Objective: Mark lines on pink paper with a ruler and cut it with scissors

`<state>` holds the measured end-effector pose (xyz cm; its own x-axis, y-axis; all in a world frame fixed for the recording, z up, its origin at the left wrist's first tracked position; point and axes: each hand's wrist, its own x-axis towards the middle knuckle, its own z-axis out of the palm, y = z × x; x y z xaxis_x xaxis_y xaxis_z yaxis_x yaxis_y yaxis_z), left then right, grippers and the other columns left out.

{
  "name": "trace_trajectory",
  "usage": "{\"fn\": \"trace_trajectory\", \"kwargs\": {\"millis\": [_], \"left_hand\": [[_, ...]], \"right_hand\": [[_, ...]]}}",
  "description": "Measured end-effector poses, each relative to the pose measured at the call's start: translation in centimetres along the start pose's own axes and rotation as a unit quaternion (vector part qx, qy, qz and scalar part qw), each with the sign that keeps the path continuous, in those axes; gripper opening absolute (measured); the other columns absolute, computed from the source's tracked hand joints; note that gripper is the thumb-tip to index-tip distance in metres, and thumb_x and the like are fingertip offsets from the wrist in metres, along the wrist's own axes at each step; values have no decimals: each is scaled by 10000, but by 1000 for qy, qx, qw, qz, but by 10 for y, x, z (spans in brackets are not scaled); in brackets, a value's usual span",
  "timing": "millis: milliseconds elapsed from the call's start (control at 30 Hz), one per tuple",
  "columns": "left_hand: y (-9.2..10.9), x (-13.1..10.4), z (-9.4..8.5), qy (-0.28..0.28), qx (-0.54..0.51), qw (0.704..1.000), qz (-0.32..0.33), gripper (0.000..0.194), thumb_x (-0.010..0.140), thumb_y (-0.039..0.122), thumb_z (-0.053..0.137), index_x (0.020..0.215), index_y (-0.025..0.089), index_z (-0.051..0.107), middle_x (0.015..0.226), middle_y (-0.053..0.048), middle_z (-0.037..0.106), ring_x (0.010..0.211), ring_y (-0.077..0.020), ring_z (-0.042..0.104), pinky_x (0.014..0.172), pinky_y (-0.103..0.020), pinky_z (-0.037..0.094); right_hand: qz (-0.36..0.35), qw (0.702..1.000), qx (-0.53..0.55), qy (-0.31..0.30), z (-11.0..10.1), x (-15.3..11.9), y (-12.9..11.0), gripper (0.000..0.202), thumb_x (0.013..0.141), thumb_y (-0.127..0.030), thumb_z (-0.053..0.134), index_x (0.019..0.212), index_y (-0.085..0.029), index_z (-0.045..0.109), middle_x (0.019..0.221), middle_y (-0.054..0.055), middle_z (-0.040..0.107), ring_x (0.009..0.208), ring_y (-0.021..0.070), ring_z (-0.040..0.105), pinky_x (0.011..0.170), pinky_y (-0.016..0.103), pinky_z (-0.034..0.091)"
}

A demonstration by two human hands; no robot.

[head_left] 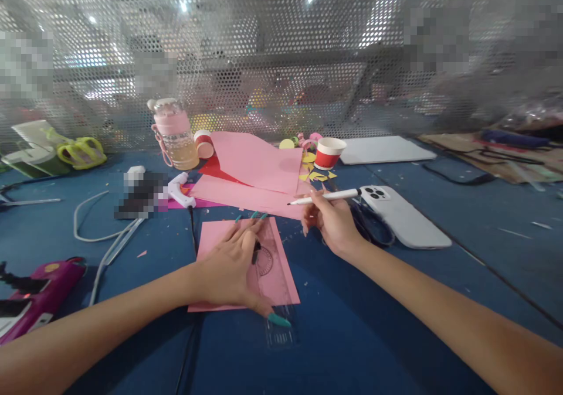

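Note:
A pink sheet [211,234] lies on the blue table in front of me, with a clear plastic ruler [276,266] on top of it. The ruler's lower end sticks out past the sheet's near edge. Spread across both, my left hand [233,266] presses down with its fingers apart, the thumb near the ruler's lower end. My right hand [332,219] is closed around a white marker [336,196], to the right of the sheet. The marker's dark tip points left, above larger pink paper [259,163].
A bottle [176,137], two red-and-white cups [329,153] and yellow scraps [319,176] stand or lie behind. On the left are a glue gun [180,191], cables and a purple power strip [44,295]; on the right, a white phone [407,219].

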<state>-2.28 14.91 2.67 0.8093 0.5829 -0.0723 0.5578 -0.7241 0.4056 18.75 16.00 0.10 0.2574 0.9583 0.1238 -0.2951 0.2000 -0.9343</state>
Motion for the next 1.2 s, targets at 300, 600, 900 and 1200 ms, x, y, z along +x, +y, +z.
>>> {"fn": "trace_trajectory", "kwargs": {"millis": [300, 600, 900, 1200], "left_hand": [[3, 0, -3, -14, 7, 1000, -14, 1172, 505, 734, 612, 1328, -2, 220, 1457, -272, 143, 1363, -345, 37, 1115, -507, 66], [3, 0, -3, 2, 5, 1000, -6, 927, 473, 761, 604, 1102, 97, 449, 1455, -243, 203, 1358, -366, 58, 1112, -519, 95], [4, 0, -2, -6, 24, 1000, -7, 1058, 506, 753, 590, 1237, 32, 335, 1450, -267, 187, 1360, -355, 48, 1111, -509, 88], [4, 1, -1, -4, 18, 1000, -5, 1118, 515, 726, 607, 1303, 17, 256, 1449, -270, 187, 1360, -352, 45, 1110, -509, 80]], "right_hand": [[-23, 998, -51, -37, -1, -2, 1, 325, 697, -496, 645, 666, -195, 525, 439, -59, 549, 329, 93, 506, 297, 209, 442], [-23, 990, -102, -95, 15, -7, 3, 425, 682, -619, 576, 645, -208, 475, 444, -56, 539, 346, 93, 502, 340, 210, 449], [-30, 968, -214, -127, 17, -5, 10, 436, 731, -630, 504, 653, -206, 434, 459, -67, 495, 338, 70, 448, 319, 178, 354], [-30, 959, -241, -144, 19, -5, 10, 433, 747, -631, 477, 642, -222, 383, 464, -67, 481, 335, 78, 440, 296, 174, 322]]}}
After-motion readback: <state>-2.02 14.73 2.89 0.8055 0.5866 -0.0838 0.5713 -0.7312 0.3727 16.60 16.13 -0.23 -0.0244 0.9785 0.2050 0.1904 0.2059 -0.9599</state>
